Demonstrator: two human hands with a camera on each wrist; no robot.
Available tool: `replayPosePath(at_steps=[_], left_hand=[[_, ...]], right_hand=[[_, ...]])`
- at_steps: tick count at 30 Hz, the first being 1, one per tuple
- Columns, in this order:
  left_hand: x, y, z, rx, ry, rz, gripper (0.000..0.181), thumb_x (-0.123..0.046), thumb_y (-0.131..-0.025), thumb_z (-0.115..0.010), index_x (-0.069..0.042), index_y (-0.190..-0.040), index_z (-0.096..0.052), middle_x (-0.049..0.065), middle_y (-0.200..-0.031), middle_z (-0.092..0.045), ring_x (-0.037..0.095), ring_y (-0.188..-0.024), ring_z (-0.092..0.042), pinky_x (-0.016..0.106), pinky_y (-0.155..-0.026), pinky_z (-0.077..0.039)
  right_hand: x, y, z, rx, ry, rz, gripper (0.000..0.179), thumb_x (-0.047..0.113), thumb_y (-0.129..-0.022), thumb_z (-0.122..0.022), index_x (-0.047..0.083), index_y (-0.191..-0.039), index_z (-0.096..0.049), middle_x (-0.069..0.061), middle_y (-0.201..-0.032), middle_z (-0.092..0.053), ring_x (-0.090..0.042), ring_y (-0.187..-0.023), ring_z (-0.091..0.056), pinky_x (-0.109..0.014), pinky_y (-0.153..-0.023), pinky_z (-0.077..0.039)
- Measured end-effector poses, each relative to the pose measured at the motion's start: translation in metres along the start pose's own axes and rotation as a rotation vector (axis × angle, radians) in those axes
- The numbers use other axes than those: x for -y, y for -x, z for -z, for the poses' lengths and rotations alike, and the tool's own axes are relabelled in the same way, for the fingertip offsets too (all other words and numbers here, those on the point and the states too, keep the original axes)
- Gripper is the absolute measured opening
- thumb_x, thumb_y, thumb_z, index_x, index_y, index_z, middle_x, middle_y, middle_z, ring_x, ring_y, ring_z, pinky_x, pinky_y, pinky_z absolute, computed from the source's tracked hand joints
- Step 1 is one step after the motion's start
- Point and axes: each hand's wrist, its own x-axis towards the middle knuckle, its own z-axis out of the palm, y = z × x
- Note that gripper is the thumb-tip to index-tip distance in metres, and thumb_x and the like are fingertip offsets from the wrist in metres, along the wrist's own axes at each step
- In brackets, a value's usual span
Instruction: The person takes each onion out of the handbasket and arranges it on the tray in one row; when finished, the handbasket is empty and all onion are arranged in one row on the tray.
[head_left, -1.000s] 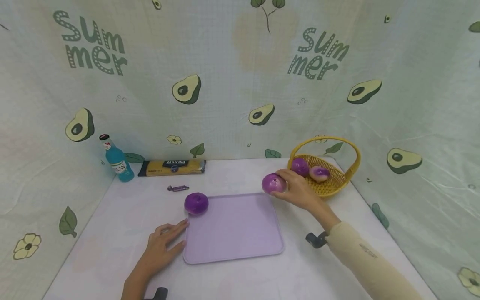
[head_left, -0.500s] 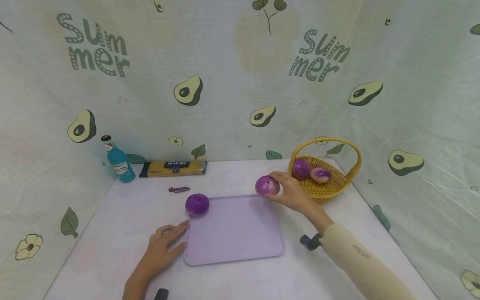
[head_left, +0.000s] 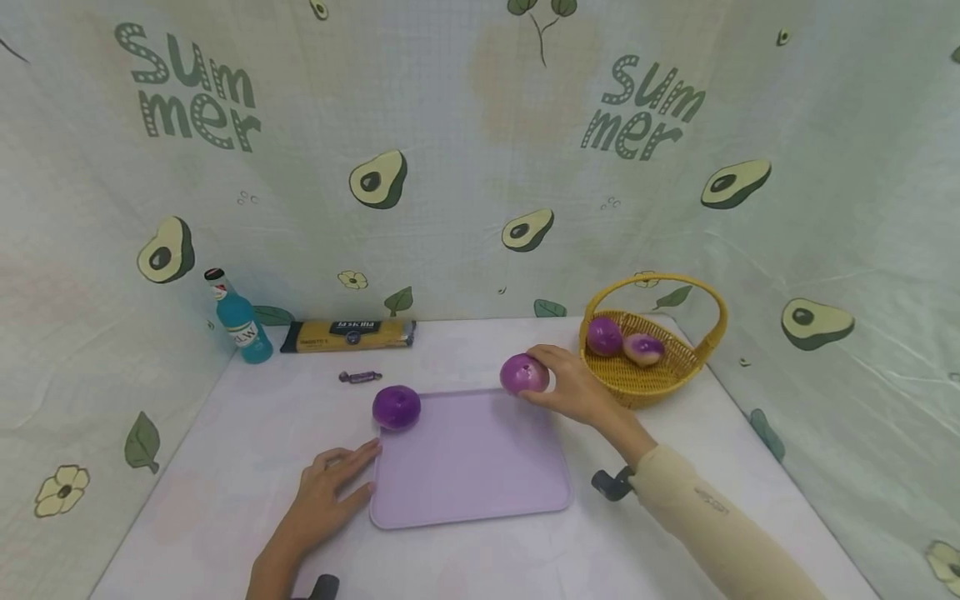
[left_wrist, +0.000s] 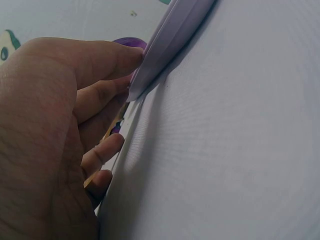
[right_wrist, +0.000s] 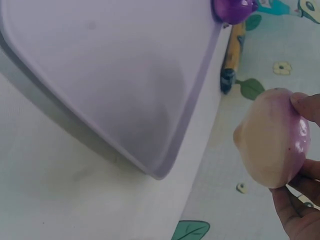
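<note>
My right hand [head_left: 573, 386] pinches a purple-and-white turnip [head_left: 524, 374] above the far right corner of the lilac tray [head_left: 472, 467]. In the right wrist view the turnip's [right_wrist: 272, 140] pale side and small tip face the camera, with fingers and thumb on its purple part. My left hand [head_left: 324, 497] lies beside the tray's left edge, fingers loosely extended and fingertips right at the rim; the left wrist view shows this rim [left_wrist: 165, 42] too. A second purple turnip [head_left: 396, 407] sits on the tray's far left corner.
Two more turnips, one purple [head_left: 604, 336] and one purple-and-white [head_left: 643, 349], lie in a yellow wicker basket [head_left: 637, 385] at the back right. Behind the tray are a wrapped candy [head_left: 360, 377], a spaghetti packet [head_left: 348, 335] and a blue bottle [head_left: 242, 323]. A printed cloth hangs behind.
My right hand has carried the turnip leftward and slightly down, away from the basket to over the tray's far right corner. The left hand stays at the tray's edge.
</note>
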Motion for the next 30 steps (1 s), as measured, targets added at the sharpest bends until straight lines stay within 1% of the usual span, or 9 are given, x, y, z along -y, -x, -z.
replayPosePath(at_steps=[4,9,16,23,30], left_hand=[[0.002,-0.001,0.000,0.005,0.007,0.007,0.054,-0.043,-0.096,-0.066,-0.032,-0.146,-0.053,-0.012,-0.148,-0.051,0.027,-0.130,-0.037,0.060,-0.099,-0.026],[0.003,-0.001,-0.001,0.009,0.000,0.012,0.054,-0.045,-0.096,-0.065,-0.033,-0.147,-0.052,-0.013,-0.148,-0.051,0.026,-0.130,-0.037,0.058,-0.099,-0.026],[0.000,-0.002,0.002,0.005,0.006,0.014,0.054,-0.045,-0.095,-0.065,-0.033,-0.146,-0.052,-0.013,-0.147,-0.052,0.025,-0.130,-0.037,0.055,-0.097,-0.026],[-0.002,-0.001,0.001,-0.004,-0.003,0.007,0.053,-0.042,-0.095,-0.066,-0.031,-0.146,-0.054,-0.012,-0.147,-0.052,0.027,-0.129,-0.038,0.054,-0.096,-0.027],[-0.002,-0.001,0.001,0.007,-0.016,0.028,0.054,-0.044,-0.096,-0.064,-0.033,-0.147,-0.052,-0.014,-0.148,-0.051,0.026,-0.130,-0.038,0.053,-0.096,-0.027]], right_hand=[[0.003,-0.001,-0.002,0.008,0.014,0.019,0.072,0.040,-0.081,-0.084,0.008,-0.139,-0.057,-0.011,-0.143,-0.055,-0.031,-0.132,-0.049,-0.049,-0.102,-0.046],[0.006,-0.003,-0.007,0.022,0.027,0.021,0.070,0.042,-0.081,-0.084,0.010,-0.137,-0.058,-0.010,-0.142,-0.056,-0.030,-0.132,-0.050,-0.047,-0.102,-0.046],[0.010,-0.006,-0.011,0.028,-0.027,0.034,0.070,0.038,-0.081,-0.085,0.008,-0.137,-0.058,-0.012,-0.142,-0.055,-0.031,-0.132,-0.049,-0.048,-0.102,-0.045],[0.012,-0.009,-0.018,0.020,-0.027,0.067,0.071,0.036,-0.080,-0.085,0.006,-0.138,-0.057,-0.012,-0.142,-0.055,-0.032,-0.133,-0.049,-0.048,-0.104,-0.043],[0.015,-0.012,-0.025,0.019,-0.043,0.089,0.071,0.035,-0.079,-0.086,0.005,-0.137,-0.058,-0.013,-0.142,-0.055,-0.033,-0.132,-0.049,-0.049,-0.104,-0.043]])
